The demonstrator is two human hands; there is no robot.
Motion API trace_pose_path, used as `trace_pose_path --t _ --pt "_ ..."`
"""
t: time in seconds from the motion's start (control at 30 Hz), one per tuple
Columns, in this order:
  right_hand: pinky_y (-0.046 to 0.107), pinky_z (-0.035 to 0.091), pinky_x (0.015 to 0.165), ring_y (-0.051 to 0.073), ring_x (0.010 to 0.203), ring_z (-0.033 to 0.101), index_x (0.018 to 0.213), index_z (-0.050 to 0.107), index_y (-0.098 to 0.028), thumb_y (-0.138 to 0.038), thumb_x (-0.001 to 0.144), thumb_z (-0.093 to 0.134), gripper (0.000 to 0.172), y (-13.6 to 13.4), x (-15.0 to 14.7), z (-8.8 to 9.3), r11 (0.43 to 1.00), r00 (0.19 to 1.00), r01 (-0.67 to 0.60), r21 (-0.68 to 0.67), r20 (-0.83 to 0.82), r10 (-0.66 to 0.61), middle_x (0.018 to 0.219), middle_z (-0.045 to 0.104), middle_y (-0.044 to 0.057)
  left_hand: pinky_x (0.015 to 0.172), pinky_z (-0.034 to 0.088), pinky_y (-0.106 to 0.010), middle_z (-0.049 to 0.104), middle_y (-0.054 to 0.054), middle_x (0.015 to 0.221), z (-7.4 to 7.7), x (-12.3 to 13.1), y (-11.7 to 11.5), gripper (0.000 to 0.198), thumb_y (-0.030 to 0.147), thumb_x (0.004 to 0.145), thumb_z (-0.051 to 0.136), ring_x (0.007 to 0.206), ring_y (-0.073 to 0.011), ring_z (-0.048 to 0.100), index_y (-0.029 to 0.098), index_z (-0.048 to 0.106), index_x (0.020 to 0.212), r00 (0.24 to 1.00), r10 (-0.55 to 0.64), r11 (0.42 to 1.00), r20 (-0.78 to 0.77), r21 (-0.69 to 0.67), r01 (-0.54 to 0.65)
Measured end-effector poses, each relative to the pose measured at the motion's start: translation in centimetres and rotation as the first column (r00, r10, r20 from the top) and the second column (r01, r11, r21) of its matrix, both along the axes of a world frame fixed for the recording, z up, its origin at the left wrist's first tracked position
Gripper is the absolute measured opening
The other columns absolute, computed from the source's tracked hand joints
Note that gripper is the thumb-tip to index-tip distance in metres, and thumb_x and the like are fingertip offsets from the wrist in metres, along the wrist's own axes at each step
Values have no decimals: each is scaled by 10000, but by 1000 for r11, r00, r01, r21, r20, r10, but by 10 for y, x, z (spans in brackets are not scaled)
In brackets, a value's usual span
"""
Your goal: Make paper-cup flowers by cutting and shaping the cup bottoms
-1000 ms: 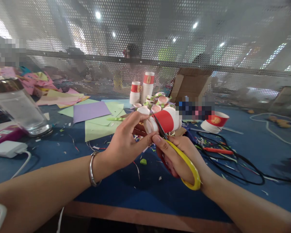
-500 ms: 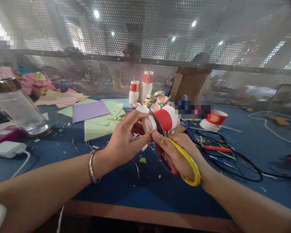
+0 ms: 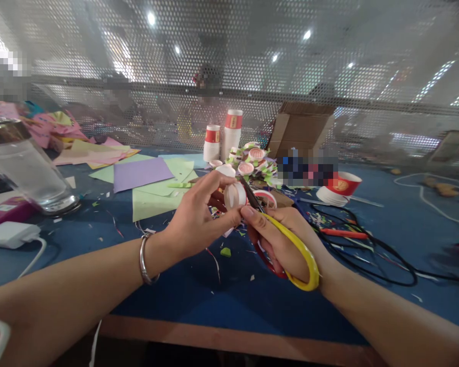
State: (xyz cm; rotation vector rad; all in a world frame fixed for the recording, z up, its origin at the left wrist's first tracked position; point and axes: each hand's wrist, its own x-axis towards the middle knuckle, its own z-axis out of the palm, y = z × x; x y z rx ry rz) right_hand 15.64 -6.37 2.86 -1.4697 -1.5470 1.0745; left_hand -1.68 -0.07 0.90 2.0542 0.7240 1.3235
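Between the thumb and fingers of my left hand (image 3: pixel 199 214) is the short white bottom of a paper cup (image 3: pixel 235 195), its round base turned toward me. My right hand (image 3: pixel 286 237) is wrapped round scissors (image 3: pixel 300 250) with one yellow and one red handle. Their dark blades point up and to the left, right beside the cup bottom. Just behind the blades a round white-and-red cup piece (image 3: pixel 266 198) shows partly, low over the table. Several cut cup bottoms with pink faces and green and purple paper fringes (image 3: pixel 256 158) are heaped behind my hands.
Stacked paper cups (image 3: pixel 232 137) stand at the back, with another cup stack (image 3: pixel 340 188) tilted on the right. Coloured paper sheets (image 3: pixel 143 176) and a glass jar (image 3: pixel 38 173) lie leftward. A black cable (image 3: pixel 393 280), an orange-red pen (image 3: pixel 344 234) and paper scraps litter the right side.
The red-and-white cup body has come away from the bottom in my left hand and dropped behind the scissors. Both hands have stayed nearly in place.
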Motion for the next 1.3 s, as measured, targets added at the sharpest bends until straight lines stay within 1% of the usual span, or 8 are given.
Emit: trace_pose_path --t 0.2,0.3,0.43,0.57,0.73,0.87,1.07,1.3 --pt "216 311 312 106 259 419 613 543 -226 -772 834 584 590 5 9 2 990 996 84 111 14 -86 333 439 -59 630 499 -240 658 -23 895 3 -3 12 239 287 915 604 739 -127 607 192 560 1129 982 32 984 188 -177 2" --pt "231 324 371 105 303 431 636 580 -222 -729 856 594 553 12 19 4 966 974 67 250 195 -118 375 462 -59 547 454 -232 640 -2 787 6 -3 22 199 255 890 523 644 -129 571 201 590 1070 934 64 929 352 -362 73" --pt "257 360 488 168 509 601 764 720 -228 -654 879 596 458 19 25 0 952 780 -137 274 623 -67 552 627 -6 500 413 -244 656 -30 752 17 -4 30 167 249 836 480 591 -144 579 189 595 942 799 139 854 585 -478 202" --pt "292 380 580 249 724 711 906 733 -223 -567 922 596 371 17 19 -9 951 548 -288 109 834 70 769 758 52 506 367 -243 648 -40 697 26 -8 34 173 258 883 439 608 -143 572 189 597 863 676 291 875 677 -475 99" --pt "309 341 575 302 752 739 1056 693 -218 -513 934 608 331 7 12 -13 938 408 -346 35 905 117 810 774 75 441 295 -250 621 -49 647 24 -7 33 223 277 887 433 507 -126 455 176 595 772 725 330 849 604 -526 52" --pt "301 309 557 306 749 742 1068 683 -219 -516 927 623 334 4 9 -9 934 403 -357 7 903 147 799 770 74 434 341 -249 638 -80 685 20 -3 30 232 274 891 438 527 -148 501 174 619 784 755 305 815 580 -569 108" --pt "304 321 563 311 761 728 1081 675 -201 -548 913 635 387 6 7 0 942 434 -327 -76 873 222 799 760 82 475 420 -238 632 -37 683 12 -4 27 189 287 913 461 550 -146 593 174 612 923 806 186 825 561 -536 182" --pt "324 431 688 255 840 704 1049 666 -190 -309 897 663 193 3 15 5 904 513 -416 -94 797 319 932 757 69 486 444 -246 659 -39 751 8 -5 22 195 330 953 452 574 -142 603 197 595 954 854 89 860 513 -472 194"
